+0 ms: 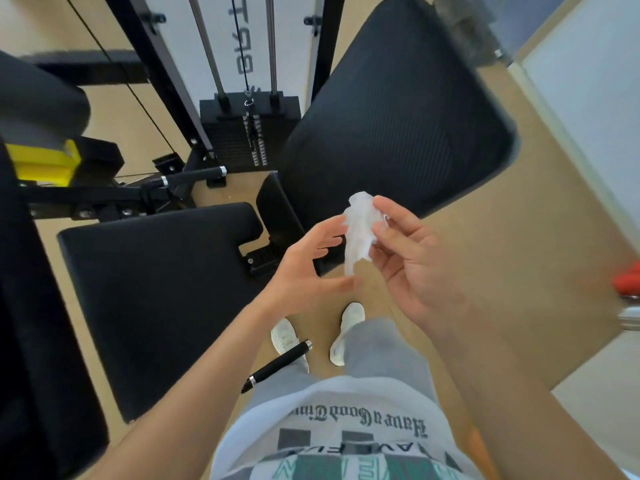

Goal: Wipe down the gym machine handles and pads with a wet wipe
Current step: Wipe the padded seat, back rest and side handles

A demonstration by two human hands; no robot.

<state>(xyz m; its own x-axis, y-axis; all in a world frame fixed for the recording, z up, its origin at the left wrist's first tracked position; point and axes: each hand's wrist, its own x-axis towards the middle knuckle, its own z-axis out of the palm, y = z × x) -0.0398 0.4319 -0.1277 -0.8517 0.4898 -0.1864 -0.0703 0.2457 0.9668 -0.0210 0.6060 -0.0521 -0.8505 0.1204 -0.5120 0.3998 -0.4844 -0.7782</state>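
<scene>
Black seat pad (156,289) is over on the left. The person's left hand (304,268) is open, fingers spread, just beside the crumpled wet wipe (360,233). Right hand (412,265) pinches the wipe between thumb and fingers, below the back pad (398,109).
</scene>
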